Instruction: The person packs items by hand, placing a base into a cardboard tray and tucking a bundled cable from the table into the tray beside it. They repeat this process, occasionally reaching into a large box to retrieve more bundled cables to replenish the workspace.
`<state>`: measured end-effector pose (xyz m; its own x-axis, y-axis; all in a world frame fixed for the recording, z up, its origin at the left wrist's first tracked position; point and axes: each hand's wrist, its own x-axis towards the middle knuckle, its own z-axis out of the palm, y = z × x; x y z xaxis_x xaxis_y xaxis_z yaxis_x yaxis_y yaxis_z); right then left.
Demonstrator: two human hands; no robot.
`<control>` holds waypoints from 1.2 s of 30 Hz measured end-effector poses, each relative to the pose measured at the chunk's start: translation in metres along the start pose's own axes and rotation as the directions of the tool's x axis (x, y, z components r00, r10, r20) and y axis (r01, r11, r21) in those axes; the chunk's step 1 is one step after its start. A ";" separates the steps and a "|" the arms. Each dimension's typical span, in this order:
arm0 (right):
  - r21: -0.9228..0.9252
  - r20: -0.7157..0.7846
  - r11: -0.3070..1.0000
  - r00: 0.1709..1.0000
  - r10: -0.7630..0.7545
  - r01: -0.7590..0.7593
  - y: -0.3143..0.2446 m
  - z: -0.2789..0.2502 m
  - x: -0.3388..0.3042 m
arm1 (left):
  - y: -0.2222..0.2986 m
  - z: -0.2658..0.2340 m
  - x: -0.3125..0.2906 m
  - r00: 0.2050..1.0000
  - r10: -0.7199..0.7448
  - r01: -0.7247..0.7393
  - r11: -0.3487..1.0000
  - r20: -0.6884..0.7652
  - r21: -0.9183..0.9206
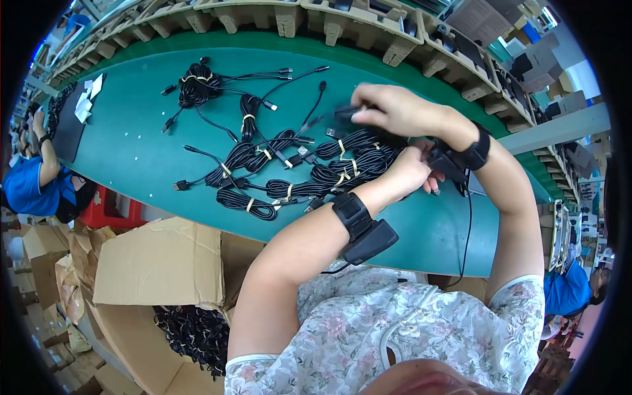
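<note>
Above the pile, my right hand [388, 108] is closed with thumb and fingers on a black cable [344, 113] that is smeared by motion. My left hand [413, 170] is lower, partly behind my right wrist, with its fingers curled; what they hold is hidden. Several coiled black cables [359, 141] with pale ties lie just left of my left hand. More tied coils, such as one cable bundle [247, 204] nearer me and a larger cable bundle [199, 84] farther off, spread leftward with plugs sticking out.
A green table [158, 145] carries the cables. Moulded trays [362, 29] line its far edge. An open cardboard box [158, 263] with many black cables [191, 336] stands at the near left. A co-worker in blue [33, 184] sits at the far left, by a red stool [112, 209].
</note>
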<state>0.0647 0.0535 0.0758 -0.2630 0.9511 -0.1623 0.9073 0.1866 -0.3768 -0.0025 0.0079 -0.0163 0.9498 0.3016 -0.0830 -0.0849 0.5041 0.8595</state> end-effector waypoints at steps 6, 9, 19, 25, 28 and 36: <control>0.827 -0.272 0.554 0.933 0.238 0.100 0.014 -0.023 -0.054 | 0.018 0.006 -0.007 0.978 0.203 -0.193 0.963 0.038 -0.191; 0.892 -0.295 0.429 0.901 0.318 0.141 0.007 -0.034 -0.087 | 0.031 0.002 -0.011 0.965 0.260 -0.240 0.915 0.018 -0.324; 0.829 -0.558 0.371 0.670 0.491 0.418 -0.018 -0.018 -0.117 | 0.021 0.012 -0.016 0.924 -0.040 0.113 0.979 0.379 -0.170; 0.947 -0.275 0.255 0.902 0.333 0.195 -0.027 -0.010 -0.136 | 0.027 -0.005 -0.009 0.977 0.212 -0.187 0.874 0.005 -0.448; 0.823 -0.365 0.566 0.807 0.464 0.047 -0.020 -0.004 -0.138 | 0.030 -0.005 -0.010 0.963 0.268 -0.247 0.910 0.018 -0.332; 0.229 -0.335 0.939 0.885 0.325 -0.258 -0.004 -0.012 -0.137 | 0.032 0.004 -0.014 0.959 0.253 -0.276 0.936 -0.125 -0.219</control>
<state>0.1007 -0.0747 0.1103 0.1717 0.9844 0.0393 0.8441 -0.1265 -0.5211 -0.0179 0.0166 0.0139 0.8520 0.5181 0.0750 -0.4074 0.5661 0.7166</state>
